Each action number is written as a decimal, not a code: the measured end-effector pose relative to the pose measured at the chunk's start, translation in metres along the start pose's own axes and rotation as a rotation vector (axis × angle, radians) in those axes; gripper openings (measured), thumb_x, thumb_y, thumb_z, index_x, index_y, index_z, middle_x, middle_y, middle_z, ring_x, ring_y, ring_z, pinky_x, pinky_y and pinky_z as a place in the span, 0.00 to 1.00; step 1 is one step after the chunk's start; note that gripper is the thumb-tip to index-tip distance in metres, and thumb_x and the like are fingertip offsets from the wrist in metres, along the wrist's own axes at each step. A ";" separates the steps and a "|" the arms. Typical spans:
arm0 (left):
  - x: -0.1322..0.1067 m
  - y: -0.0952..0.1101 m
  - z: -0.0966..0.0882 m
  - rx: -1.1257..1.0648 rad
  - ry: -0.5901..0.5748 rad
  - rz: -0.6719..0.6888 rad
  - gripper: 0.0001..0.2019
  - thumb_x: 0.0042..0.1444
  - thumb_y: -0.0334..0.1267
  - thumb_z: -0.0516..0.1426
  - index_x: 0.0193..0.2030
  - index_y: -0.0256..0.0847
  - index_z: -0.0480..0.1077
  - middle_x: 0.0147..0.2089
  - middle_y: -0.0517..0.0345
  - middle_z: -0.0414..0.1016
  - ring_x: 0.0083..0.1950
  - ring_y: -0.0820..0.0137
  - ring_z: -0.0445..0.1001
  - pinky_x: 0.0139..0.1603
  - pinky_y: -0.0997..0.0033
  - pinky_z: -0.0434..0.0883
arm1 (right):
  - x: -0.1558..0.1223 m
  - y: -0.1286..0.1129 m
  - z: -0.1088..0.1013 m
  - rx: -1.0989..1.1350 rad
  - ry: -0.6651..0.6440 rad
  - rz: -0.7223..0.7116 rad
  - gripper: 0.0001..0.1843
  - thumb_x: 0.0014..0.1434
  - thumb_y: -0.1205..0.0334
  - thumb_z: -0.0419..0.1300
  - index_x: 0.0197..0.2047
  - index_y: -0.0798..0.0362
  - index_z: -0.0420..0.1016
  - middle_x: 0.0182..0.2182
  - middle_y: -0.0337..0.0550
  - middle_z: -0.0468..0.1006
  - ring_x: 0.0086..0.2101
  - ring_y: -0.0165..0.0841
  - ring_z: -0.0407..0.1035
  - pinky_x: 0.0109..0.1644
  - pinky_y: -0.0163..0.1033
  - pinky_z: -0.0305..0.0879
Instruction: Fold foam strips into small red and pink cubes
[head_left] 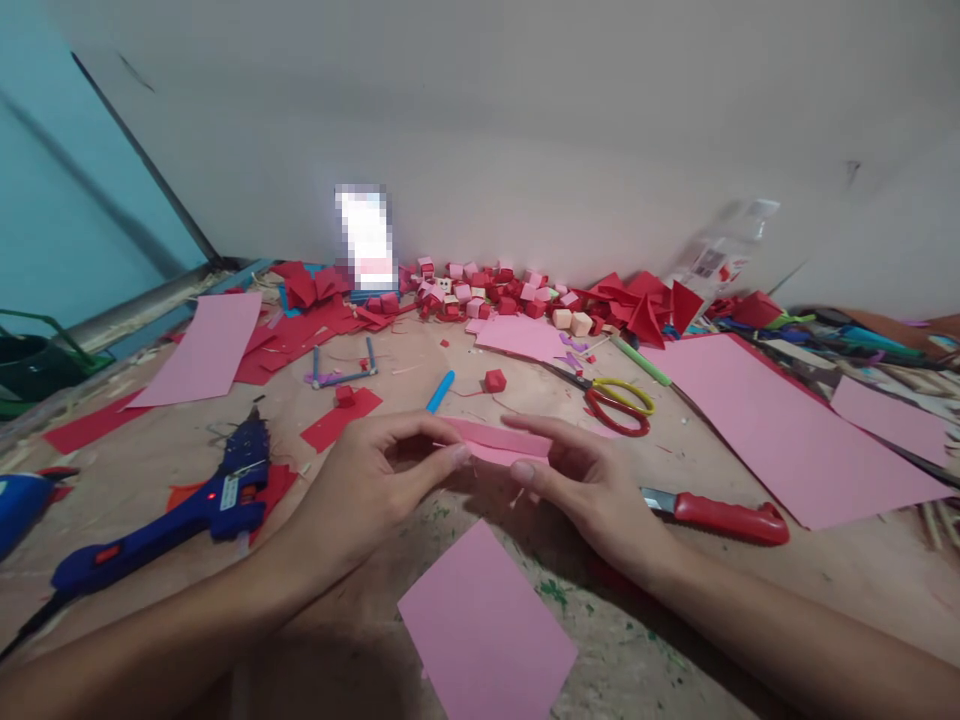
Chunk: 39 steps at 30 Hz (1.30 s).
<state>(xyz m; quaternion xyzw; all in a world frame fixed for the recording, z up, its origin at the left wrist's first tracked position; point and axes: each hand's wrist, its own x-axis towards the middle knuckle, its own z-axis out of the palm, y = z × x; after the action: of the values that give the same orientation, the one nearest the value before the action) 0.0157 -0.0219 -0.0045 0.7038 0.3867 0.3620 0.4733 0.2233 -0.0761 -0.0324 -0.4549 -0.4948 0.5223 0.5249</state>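
Note:
A folded strip of pink paper [499, 440] is stretched between my two hands above the table. My left hand [394, 465] pinches its left end between thumb and fingers. At the right end, my right hand [574, 470] grips it the same way. Below them lies a flat pink paper sheet [487, 630]. Just beyond the strip are a blue stick-like piece [441, 391] and a small red paper cube [495, 380]. A red-handled knife [731, 517] lies to the right of my right hand, its blade partly hidden.
A blue glue gun [217, 500] with a lit red light lies left. Scissors [619, 400] rest right of centre, near large pink paper [802, 430]. Several red and pink cubes [487, 290] line the wall beside a bright phone-like screen [367, 240] and a clear bottle [727, 245].

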 end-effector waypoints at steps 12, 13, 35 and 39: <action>0.002 0.002 0.001 -0.148 0.096 -0.083 0.04 0.55 0.37 0.68 0.34 0.39 0.82 0.34 0.58 0.85 0.36 0.68 0.82 0.37 0.77 0.78 | 0.004 0.006 -0.003 0.198 0.111 -0.047 0.09 0.50 0.63 0.77 0.35 0.48 0.85 0.47 0.41 0.82 0.38 0.33 0.80 0.35 0.32 0.79; 0.002 0.001 0.001 -0.139 0.097 -0.081 0.04 0.55 0.37 0.68 0.34 0.39 0.83 0.34 0.58 0.85 0.36 0.69 0.82 0.37 0.78 0.77 | 0.005 0.006 -0.003 0.191 0.115 -0.047 0.08 0.50 0.63 0.78 0.35 0.48 0.86 0.45 0.41 0.83 0.38 0.32 0.79 0.36 0.31 0.78; -0.006 0.011 0.006 -0.204 0.171 -0.112 0.04 0.55 0.35 0.68 0.30 0.39 0.82 0.30 0.59 0.85 0.33 0.69 0.84 0.35 0.80 0.81 | -0.003 -0.004 0.013 0.002 0.267 -0.069 0.05 0.53 0.60 0.74 0.29 0.51 0.87 0.28 0.39 0.84 0.24 0.26 0.74 0.29 0.28 0.75; -0.007 0.008 0.010 -0.198 0.172 -0.075 0.04 0.54 0.34 0.68 0.30 0.38 0.80 0.30 0.59 0.83 0.33 0.69 0.84 0.36 0.80 0.81 | -0.003 -0.003 0.017 0.026 0.287 -0.064 0.07 0.53 0.60 0.75 0.30 0.53 0.85 0.27 0.38 0.83 0.25 0.25 0.74 0.30 0.27 0.75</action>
<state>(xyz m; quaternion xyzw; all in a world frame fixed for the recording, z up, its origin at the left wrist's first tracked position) 0.0226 -0.0339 -0.0007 0.6052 0.4140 0.4394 0.5189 0.2067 -0.0798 -0.0281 -0.5018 -0.4223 0.4413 0.6124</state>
